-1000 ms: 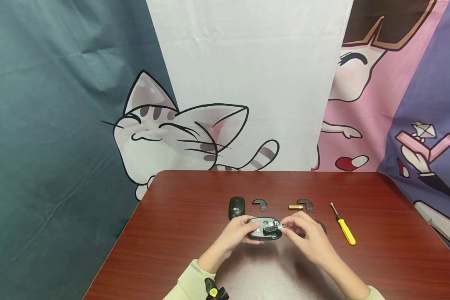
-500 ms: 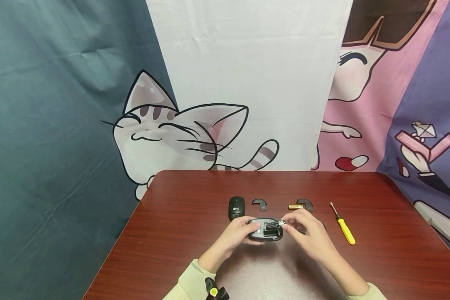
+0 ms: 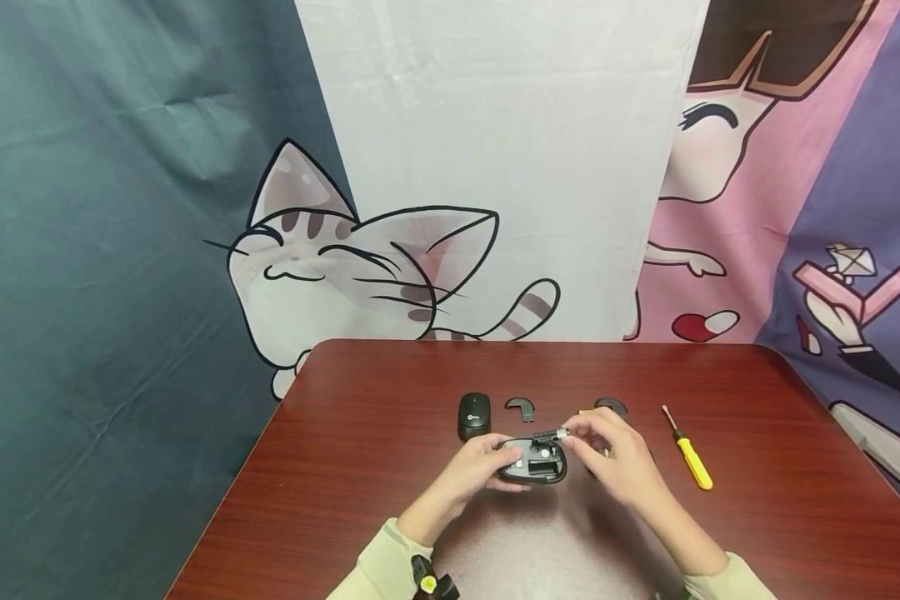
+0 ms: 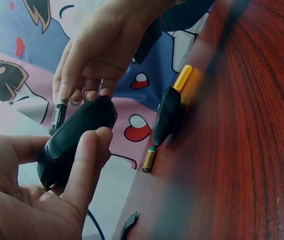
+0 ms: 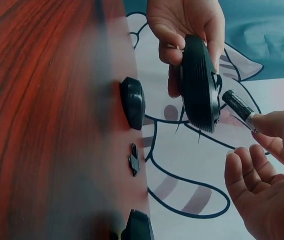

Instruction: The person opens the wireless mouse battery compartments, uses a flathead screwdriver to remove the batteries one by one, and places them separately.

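A black computer mouse (image 3: 537, 472) is tilted in my left hand (image 3: 474, 471), its grey underside and uncovered battery slot facing up. My left thumb lies on the underside while fingers support the shell from below, as the left wrist view shows. Between thumb and fingertip my right hand (image 3: 621, 460) pinches one end of a dark battery (image 5: 238, 103). In the right wrist view that battery slants just off the mouse's underside, with a small gap between them. The rest of the right-hand fingers are bent and hold nothing.
On the wooden table (image 3: 330, 467) are a second black mouse (image 3: 474, 415), a curved dark cover (image 3: 522, 408) and another cover (image 3: 612, 406). A gold battery (image 4: 150, 161) lies near a third mouse (image 4: 167, 116). The yellow-handled screwdriver (image 3: 692, 461) lies at the right.
The dark battery has come up out of the mouse's slot, lifted by my right hand toward the mouse's far edge. My left hand and the mouse have barely moved.
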A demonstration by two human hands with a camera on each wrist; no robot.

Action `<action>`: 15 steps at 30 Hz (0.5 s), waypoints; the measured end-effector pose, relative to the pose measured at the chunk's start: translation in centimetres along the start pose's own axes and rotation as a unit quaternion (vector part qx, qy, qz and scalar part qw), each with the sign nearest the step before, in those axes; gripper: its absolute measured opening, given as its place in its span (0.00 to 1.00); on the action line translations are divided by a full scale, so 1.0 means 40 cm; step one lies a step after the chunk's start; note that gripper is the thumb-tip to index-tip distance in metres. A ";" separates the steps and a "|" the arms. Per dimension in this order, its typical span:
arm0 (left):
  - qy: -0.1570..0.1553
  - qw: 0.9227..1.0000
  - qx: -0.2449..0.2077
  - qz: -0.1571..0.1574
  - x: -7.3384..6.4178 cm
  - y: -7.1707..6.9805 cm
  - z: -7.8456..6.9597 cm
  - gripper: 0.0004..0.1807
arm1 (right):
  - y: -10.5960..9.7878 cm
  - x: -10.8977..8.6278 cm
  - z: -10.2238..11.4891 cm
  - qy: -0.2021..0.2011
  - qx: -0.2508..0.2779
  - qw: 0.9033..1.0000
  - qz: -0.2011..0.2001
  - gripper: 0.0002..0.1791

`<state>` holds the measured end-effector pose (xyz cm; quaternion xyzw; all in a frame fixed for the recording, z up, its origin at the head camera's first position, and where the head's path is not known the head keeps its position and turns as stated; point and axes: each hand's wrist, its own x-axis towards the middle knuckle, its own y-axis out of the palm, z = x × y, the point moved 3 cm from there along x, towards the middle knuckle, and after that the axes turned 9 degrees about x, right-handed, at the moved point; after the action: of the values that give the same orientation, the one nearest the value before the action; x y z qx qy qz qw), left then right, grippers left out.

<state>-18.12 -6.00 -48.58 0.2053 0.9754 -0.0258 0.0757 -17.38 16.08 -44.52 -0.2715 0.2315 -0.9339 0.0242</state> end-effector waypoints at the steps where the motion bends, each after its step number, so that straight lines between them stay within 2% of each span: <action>1: -0.001 1.000 0.000 0.001 0.000 0.000 0.001 0.20 | 0.000 0.003 -0.002 0.003 -0.001 1.000 0.000 0.12; 8: -0.011 1.000 0.006 0.010 0.000 -0.001 0.004 0.21 | 0.008 0.018 -0.013 0.001 -0.017 1.000 -0.003 0.11; 15: -0.017 1.000 0.003 0.002 0.000 0.000 0.011 0.21 | 0.016 0.025 -0.033 0.012 -0.019 1.000 -0.007 0.10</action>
<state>-18.07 -6.02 -49.02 0.2069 0.9735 -0.0324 0.0920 -18.97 15.90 -45.27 -0.2627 0.2475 -0.9325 0.0097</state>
